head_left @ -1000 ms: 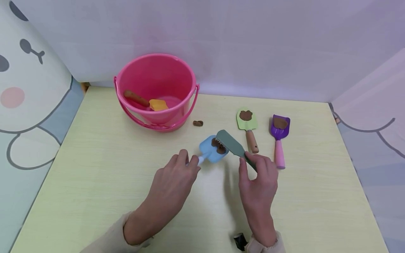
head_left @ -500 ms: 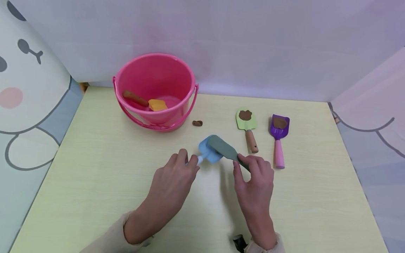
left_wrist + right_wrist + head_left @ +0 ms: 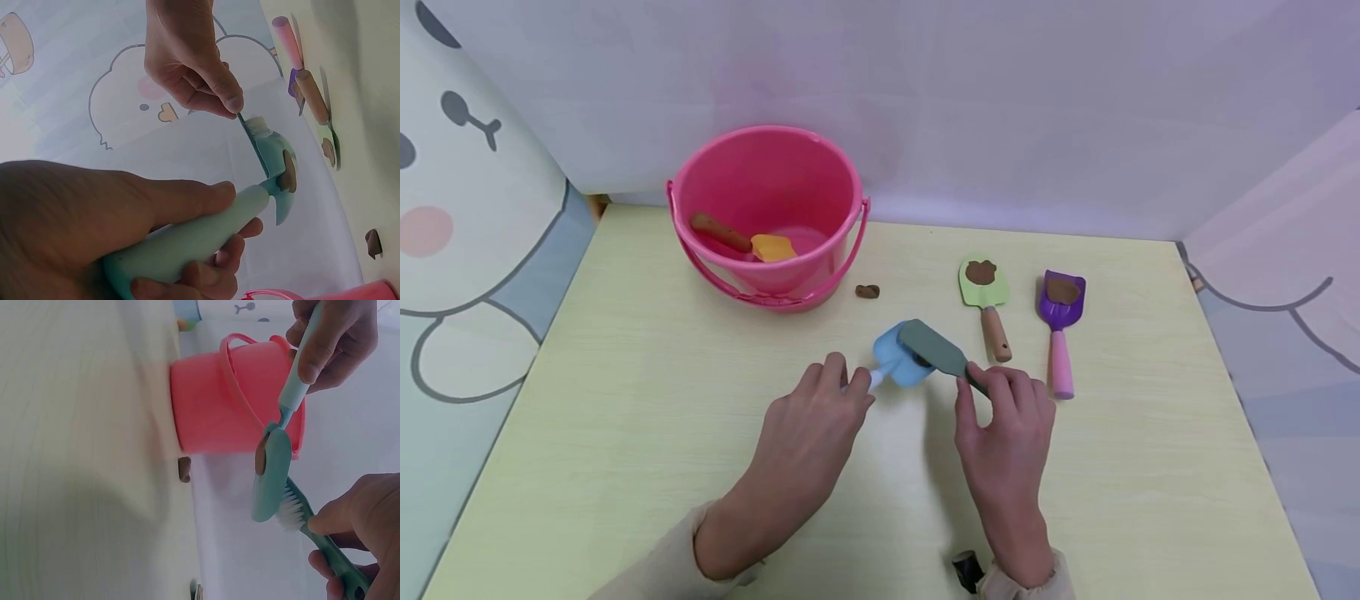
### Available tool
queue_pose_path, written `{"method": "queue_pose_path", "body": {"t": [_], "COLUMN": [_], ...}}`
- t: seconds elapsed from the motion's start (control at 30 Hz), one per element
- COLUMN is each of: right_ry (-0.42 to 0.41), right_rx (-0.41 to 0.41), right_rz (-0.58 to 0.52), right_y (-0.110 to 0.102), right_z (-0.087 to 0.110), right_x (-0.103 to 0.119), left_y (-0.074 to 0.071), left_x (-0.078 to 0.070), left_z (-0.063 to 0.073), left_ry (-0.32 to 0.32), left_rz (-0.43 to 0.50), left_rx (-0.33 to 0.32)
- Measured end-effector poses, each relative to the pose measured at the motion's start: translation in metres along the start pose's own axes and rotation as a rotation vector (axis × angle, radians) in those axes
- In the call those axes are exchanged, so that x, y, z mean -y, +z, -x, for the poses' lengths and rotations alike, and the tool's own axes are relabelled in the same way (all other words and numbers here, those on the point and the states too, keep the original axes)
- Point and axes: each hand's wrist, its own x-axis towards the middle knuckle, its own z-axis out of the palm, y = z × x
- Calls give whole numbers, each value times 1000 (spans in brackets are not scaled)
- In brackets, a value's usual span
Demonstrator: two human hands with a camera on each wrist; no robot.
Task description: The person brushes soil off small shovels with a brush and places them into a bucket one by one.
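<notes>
Pale lavender cloth [image 3: 985, 125] closes off the back of the light wooden table [image 3: 625, 467], and I take the pink bucket [image 3: 767, 171] near its rear edge as my bearing. In front of that bucket and to its right, I see the blue shovel [image 3: 887, 348] held up off the table. The left hand [image 3: 808, 429] has its fingers wrapped round the shovel's pale handle. From the left wrist I make out a brown patch [image 3: 287, 173] on the blade. Over the blade is a green brush [image 3: 934, 347], its white bristles [image 3: 289, 515] close to the shovel; whether they touch I cannot tell. The right hand [image 3: 1009, 446] pinches the brush handle between thumb and fingers. Just beside the bucket, on its right, is a small brown lump [image 3: 867, 292]. Farther to the bucket's right lie a light-green shovel [image 3: 988, 295] and, beyond it, a purple shovel [image 3: 1058, 317], each with brown on its blade. Inside the bucket I see a brown handle [image 3: 720, 232] and a yellow piece [image 3: 772, 247]. Well in front of it, a black object [image 3: 967, 570] sits by the right sleeve [image 3: 1033, 582].
</notes>
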Motion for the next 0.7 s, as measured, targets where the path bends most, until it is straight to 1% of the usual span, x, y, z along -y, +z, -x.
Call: {"method": "queue_pose_path", "body": {"t": [0.27,0.7], "right_ry": [39,74], "right_rx": [41,24], "right_rz": [10,-3], "right_y": [-4,-5], "right_z": [-1,-2], "right_x": [-1,0], "left_y": [1,-2], "left_x": [0,0], "left_z": [1,3], "left_ry": [10,12], "left_rz": [-11,1], "left_rx": [-50,-37]}}
